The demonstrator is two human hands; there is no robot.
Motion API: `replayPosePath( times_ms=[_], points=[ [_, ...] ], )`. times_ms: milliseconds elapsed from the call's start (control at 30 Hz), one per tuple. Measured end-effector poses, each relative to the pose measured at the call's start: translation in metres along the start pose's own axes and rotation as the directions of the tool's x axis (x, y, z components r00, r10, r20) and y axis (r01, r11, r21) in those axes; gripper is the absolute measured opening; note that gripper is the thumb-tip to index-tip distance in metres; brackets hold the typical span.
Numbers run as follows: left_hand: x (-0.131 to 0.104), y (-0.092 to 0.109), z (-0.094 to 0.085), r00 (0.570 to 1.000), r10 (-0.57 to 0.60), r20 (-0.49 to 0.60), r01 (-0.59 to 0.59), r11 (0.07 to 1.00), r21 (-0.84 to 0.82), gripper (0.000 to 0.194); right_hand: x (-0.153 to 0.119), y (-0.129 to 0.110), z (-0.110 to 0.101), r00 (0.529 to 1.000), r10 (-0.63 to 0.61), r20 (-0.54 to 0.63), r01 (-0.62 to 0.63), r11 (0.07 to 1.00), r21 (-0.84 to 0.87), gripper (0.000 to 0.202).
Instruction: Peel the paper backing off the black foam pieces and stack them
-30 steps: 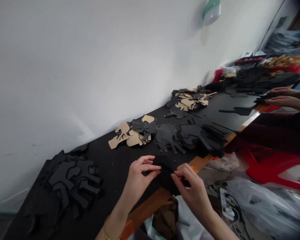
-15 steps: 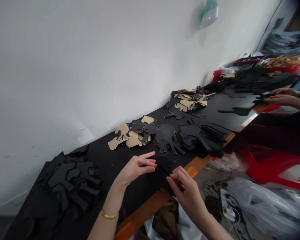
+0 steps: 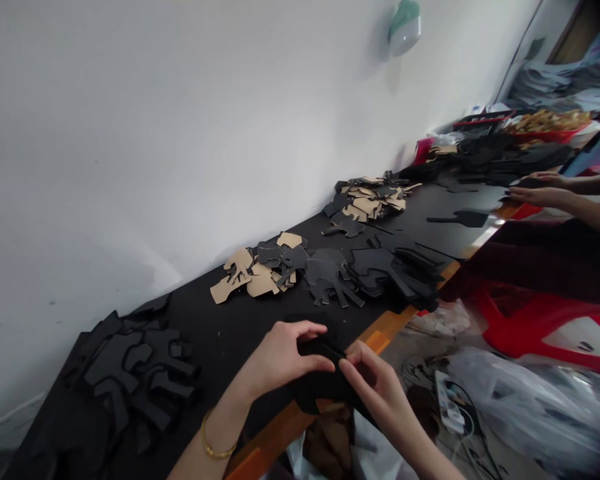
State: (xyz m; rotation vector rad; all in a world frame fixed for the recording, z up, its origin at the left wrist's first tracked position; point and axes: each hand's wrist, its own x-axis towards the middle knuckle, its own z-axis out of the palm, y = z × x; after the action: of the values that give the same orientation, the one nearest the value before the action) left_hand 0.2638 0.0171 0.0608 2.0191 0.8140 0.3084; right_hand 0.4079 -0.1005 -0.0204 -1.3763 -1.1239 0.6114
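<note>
My left hand (image 3: 280, 357), with a gold bracelet at the wrist, grips a dark flat piece (image 3: 323, 383) between thumb and fingers. My right hand (image 3: 373, 380) pinches the same piece at its right edge. The piece is held over the front edge of the black table (image 3: 205, 340); its outline is partly lost against the dark surface. Black cut-out shapes (image 3: 115, 363) lie heaped at the left. Beyond my hands are tan and black cut-outs (image 3: 263, 280) and a stack of black ones (image 3: 385, 267).
Another mixed heap (image 3: 367, 203) lies by the wall. At the right, a person's hands (image 3: 543, 190) are over the table. Below the edge are an open bag (image 3: 330, 437), a power strip (image 3: 449, 403), clear plastic (image 3: 520, 400) and a red chair (image 3: 510, 327).
The dark piece now shows larger and lower, over the table edge. My left hand has moved right and down and closed on it. The whole view has shifted slightly.
</note>
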Motion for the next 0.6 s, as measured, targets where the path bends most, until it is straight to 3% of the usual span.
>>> replayPosePath(
  times_ms=[67,200,333,400,600],
  points=[
    [0.000,0.004,0.012,0.999,-0.010,0.046,0.008,0.999,0.035,0.031,0.001,0.000,-0.001,0.999,0.041,0.006,-0.041,0.999,0.032,0.034],
    [0.006,0.000,0.015,0.999,-0.006,0.053,0.003,0.999,0.047,0.048,0.001,0.005,-0.006,0.976,0.184,0.116,-0.202,0.965,0.166,0.041],
    [0.012,-0.006,0.009,0.994,-0.055,0.099,0.057,0.998,-0.020,0.050,0.003,0.007,-0.012,0.937,0.282,0.207,-0.330,0.910,0.253,0.045],
    [0.014,-0.008,0.008,0.991,-0.075,0.108,0.081,0.996,-0.047,0.050,0.002,0.007,-0.014,0.935,0.277,0.220,-0.323,0.921,0.218,0.042],
    [0.018,-0.017,0.018,0.989,-0.100,0.112,0.108,0.992,-0.061,0.055,-0.007,0.021,-0.007,0.967,0.125,0.222,-0.122,0.992,-0.032,0.022]
  ],
)
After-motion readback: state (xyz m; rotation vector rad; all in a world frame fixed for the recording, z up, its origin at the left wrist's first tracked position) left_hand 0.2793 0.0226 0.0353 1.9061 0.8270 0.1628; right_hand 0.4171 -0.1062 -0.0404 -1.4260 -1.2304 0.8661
